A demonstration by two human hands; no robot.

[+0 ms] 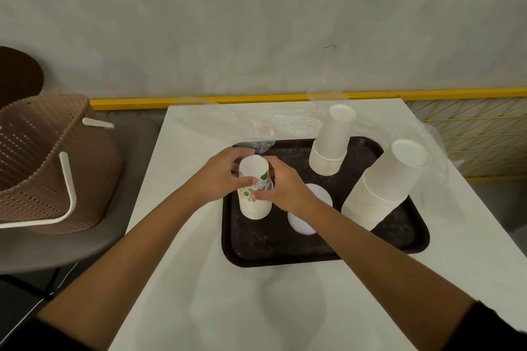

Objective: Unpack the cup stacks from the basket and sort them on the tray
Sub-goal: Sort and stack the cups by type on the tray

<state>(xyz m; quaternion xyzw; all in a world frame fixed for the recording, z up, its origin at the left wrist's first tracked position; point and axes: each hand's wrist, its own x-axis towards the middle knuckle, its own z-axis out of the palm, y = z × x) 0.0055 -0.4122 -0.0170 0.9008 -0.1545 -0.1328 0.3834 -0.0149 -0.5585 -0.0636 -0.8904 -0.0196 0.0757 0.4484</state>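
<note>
An upside-down stack of printed paper cups [254, 202] stands at the left end of the dark tray [285, 248]. My left hand [221, 177] grips its upper part from the left, and my right hand [281, 185] grips it from the right. A plain white cup stack [330, 141] stands at the tray's back. A taller white stack [385, 188] leans at the tray's right end. Another white stack [306, 221] stands in the tray's middle, partly hidden by my right forearm. The brown woven basket [42, 162] sits on a grey chair to the left.
Clear plastic wrapping [268, 125] lies crumpled on the white table [199, 279] behind the tray, and more of it lies at the right edge. A yellow rail [228, 98] runs along the wall behind the table. A yellow wire rack [479, 134] stands to the right.
</note>
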